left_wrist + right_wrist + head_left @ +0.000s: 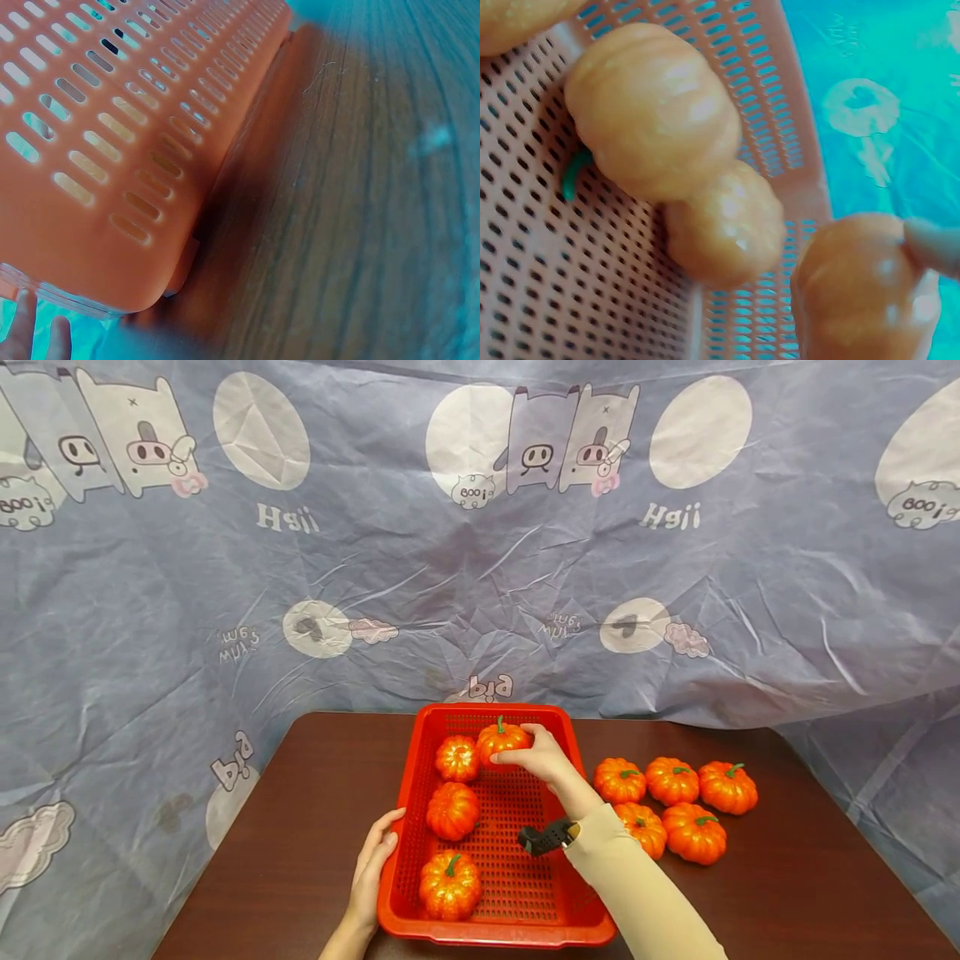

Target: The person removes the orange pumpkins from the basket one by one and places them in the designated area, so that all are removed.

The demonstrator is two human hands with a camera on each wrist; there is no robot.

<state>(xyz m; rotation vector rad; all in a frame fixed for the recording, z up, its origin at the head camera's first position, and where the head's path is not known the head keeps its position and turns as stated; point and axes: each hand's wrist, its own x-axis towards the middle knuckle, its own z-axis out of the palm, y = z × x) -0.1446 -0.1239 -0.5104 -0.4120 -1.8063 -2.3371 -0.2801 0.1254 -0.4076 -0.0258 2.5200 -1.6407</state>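
Red plastic forms the perforated basket (517, 893), and a glossy orange toy pumpkin (498, 742) with a green stem is at its far end, inside the rim as seen from the head. The right hand (542, 755) pinches this pumpkin between thumb and fingers, opened only as wide as its girth; whether the pumpkin touches the basket floor, I cannot tell. The left hand (372, 863) rests against the basket's left side, fingers extended and loosely apart, touching the wall without wrapping round it.

Three more pumpkins stand along the left half of the basket: a far pumpkin (457, 759), a middle pumpkin (453, 812) tipped on its side, and a near pumpkin (450, 887) with its stem up. Right of the basket, five loose pumpkins (695, 834) sit in two rows on the dark brown table (817, 885). A cream sleeve (637, 885) crosses the basket's right rim. Behind the basket hangs a grey-blue cloth (465, 560) printed with cartoon pigs.
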